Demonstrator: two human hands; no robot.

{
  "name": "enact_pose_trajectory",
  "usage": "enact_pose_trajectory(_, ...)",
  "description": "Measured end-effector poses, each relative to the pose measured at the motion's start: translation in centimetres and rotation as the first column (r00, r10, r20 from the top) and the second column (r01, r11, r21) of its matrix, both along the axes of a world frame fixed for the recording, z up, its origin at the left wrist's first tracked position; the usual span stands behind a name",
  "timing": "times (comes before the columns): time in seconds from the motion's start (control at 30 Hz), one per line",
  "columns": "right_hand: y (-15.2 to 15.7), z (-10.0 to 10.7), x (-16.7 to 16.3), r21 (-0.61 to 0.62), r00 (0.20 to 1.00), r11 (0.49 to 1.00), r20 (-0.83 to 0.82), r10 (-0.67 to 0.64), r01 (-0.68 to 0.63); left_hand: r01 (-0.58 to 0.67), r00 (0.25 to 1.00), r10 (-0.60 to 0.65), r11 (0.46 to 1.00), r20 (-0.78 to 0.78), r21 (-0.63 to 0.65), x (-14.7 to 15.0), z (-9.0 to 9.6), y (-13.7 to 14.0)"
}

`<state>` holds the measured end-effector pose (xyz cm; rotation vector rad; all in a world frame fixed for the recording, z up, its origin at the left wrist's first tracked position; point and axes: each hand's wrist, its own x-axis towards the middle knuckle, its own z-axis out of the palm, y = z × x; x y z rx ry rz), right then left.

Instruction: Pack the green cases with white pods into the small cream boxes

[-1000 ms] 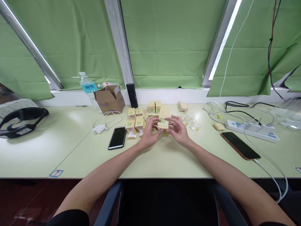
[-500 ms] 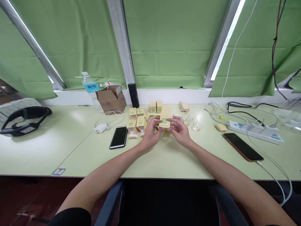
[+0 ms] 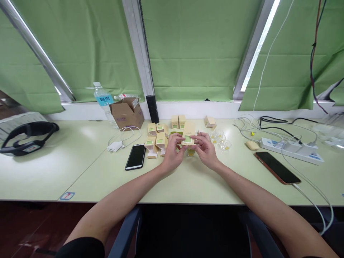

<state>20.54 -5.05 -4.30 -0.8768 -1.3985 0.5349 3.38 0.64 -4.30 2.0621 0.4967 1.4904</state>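
Between my two hands is a small cream cardboard box (image 3: 189, 130) with a green label on its near face. My left hand (image 3: 174, 150) grips its left side, and my right hand (image 3: 205, 148) pinches its right side. Below the box, a small clear container (image 3: 191, 153) with yellow-green in it is partly hidden. Left of my hands stand several similar boxes (image 3: 161, 140), some with flaps open toward me. Two more upright boxes (image 3: 178, 122) are behind. Several small clear containers (image 3: 225, 144) with yellow marks lie just right of my right hand.
A black-screened phone (image 3: 135, 157) and a white charger (image 3: 115, 146) lie to the left, before a brown carton (image 3: 127, 113) and a water bottle (image 3: 103, 96). On the right are a power strip (image 3: 291, 150), a charging phone (image 3: 276, 167) and loose cables. One cream box (image 3: 210, 121) sits behind.
The top of the held box tips slightly, showing a little more of its upper panel. Both hands stay almost in place, and the other things have not moved.
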Motion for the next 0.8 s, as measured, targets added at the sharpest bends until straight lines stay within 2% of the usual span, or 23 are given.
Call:
enact_pose_trajectory(0.17, 0.0, 0.0, 0.0, -0.011, 1.0, 1.0, -0.01, 0.0, 0.0, 0.038, 0.999, -0.036, 0.998, 0.031, -0.042, 0.0, -0.1, 0.2)
enact_pose_trajectory(0.37, 0.0, -0.1, 0.1, -0.014, 1.0, 0.999, -0.004, 0.03, -0.03, 0.153, 0.988, -0.153, 0.988, 0.025, -0.025, -0.5, -0.2, 1.1)
enact_pose_trajectory(0.8, -0.2, 0.3, -0.2, 0.026, 0.999, 1.0, -0.038, 0.015, -0.014, 0.068, 0.997, -0.066, 0.996, 0.043, -0.049, 0.0, -0.3, 0.4)
